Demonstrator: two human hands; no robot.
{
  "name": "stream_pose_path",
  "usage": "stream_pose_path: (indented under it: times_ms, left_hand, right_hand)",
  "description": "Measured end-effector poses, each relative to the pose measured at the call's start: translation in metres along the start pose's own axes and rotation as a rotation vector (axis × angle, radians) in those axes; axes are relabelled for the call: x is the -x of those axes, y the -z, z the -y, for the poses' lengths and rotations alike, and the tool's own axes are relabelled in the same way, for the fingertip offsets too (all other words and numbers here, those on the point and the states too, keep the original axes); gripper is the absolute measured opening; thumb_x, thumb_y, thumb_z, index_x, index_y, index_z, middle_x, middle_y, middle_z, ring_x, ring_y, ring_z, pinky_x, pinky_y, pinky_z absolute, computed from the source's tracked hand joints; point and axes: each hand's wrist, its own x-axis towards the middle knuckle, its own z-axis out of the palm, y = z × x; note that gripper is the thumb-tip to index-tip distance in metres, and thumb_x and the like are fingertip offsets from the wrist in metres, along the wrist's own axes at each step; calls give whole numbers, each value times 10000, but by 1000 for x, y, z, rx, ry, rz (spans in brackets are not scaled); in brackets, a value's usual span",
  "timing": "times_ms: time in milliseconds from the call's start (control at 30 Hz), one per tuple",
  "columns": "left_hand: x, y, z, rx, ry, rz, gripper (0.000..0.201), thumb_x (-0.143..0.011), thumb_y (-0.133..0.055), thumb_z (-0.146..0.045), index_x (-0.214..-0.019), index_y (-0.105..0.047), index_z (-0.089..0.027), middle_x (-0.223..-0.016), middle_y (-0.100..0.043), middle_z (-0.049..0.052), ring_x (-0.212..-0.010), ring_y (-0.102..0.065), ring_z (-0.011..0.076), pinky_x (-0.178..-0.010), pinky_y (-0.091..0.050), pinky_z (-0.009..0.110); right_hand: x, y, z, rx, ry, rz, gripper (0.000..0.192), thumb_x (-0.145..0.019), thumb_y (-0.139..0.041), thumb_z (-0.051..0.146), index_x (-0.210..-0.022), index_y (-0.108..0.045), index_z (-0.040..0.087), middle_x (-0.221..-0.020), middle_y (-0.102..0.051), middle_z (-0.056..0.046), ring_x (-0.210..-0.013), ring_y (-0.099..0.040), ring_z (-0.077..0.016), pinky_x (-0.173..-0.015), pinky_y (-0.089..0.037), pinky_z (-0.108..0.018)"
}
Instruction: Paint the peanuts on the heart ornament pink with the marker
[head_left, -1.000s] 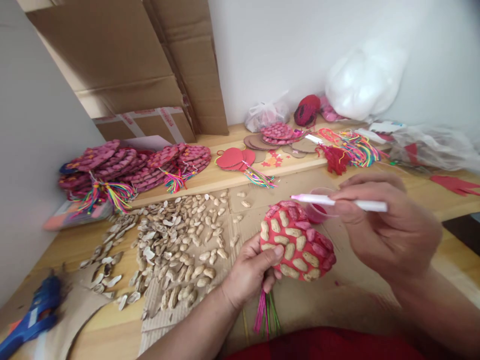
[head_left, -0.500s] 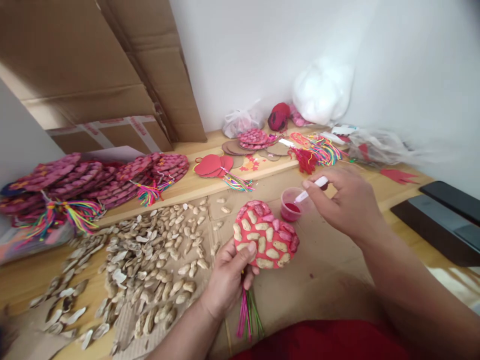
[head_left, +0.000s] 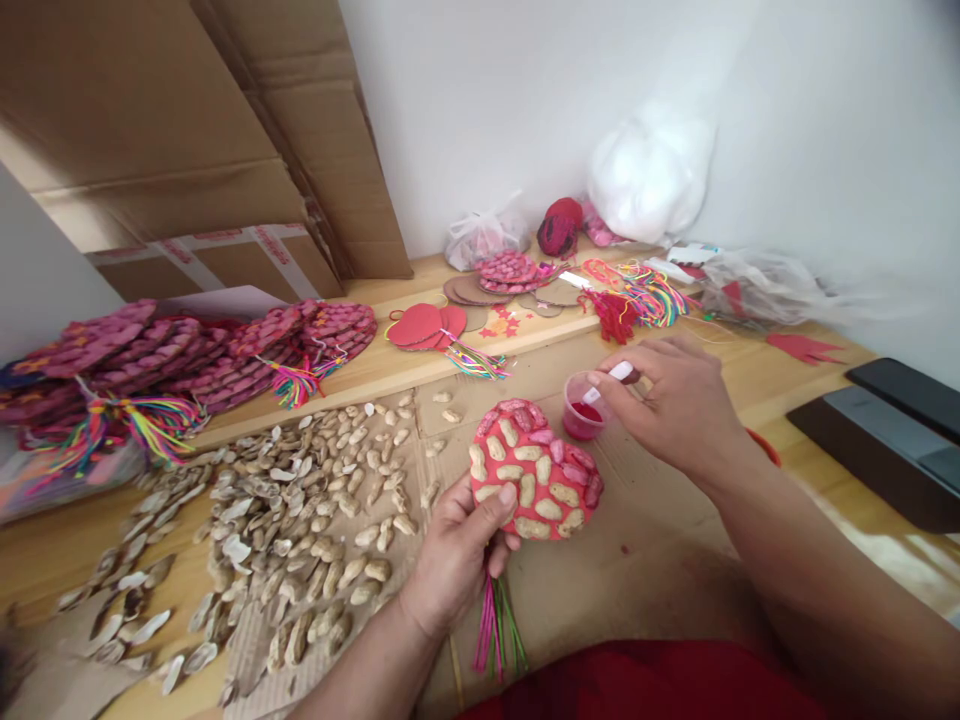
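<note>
My left hand [head_left: 469,535] grips a round red disc [head_left: 517,470] covered with peanut shells, its thumb on the face. Shells along the disc's top and right edge are painted pink; the others are plain tan. A tassel [head_left: 499,625] of pink and green strands hangs below it. In my right hand [head_left: 660,405] a white-handled brush [head_left: 611,382] is pinched between thumb and fingers. Its lower end is inside a small clear cup [head_left: 583,405] of pink-red paint, just beyond the disc. The brush tip is hidden in the cup.
Loose peanut shells [head_left: 322,530] spread over cardboard on the left. Stacks of finished pink discs [head_left: 202,350] with tassels lie behind them. Red discs [head_left: 427,328], colourful strings [head_left: 652,295], yarn [head_left: 560,228] and plastic bags [head_left: 765,285] line the back. A dark device [head_left: 877,450] sits at right.
My right hand has lowered and shifted slightly left, bringing the brush deeper into the paint cup. My left hand holds the disc in nearly the same place.
</note>
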Motion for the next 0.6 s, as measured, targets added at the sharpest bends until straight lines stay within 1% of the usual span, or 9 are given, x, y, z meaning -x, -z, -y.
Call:
stream_pose_path:
  times_ms: [300,433,600]
  left_hand:
    - [0,-1,-1,-1,16,5,423,-734,-875,-478,-824,-620,-152,-645,-608,-31,-478,-523,58,-335,-317,104]
    - [0,-1,-1,-2,21,1,439,-721,-883,-487,-837,-630,-148,-659,-615,-27,-476,-525,55,-333,-313,102]
    - [0,-2,0,-2,17,-5,452,-707,-891,-496,-808,-623,-147,-643,-605,-29,-471,-512,55,-332,-310,104]
  right_hand:
    - [0,0,2,-31,-10,-2,240,-878,-625,418,-765,-717,227,-784,-723,-58,-866,-635,-248,-807,-440,-401]
    - [1,0,2,-38,5,9,230,-879,-631,412,-776,-730,232,-776,-721,-51,-840,-614,-240,-812,-441,-400]
    - [0,-1,3,-63,13,18,208,-874,-640,406,-798,-745,244,-788,-738,-44,-848,-628,-239,-816,-445,-398]
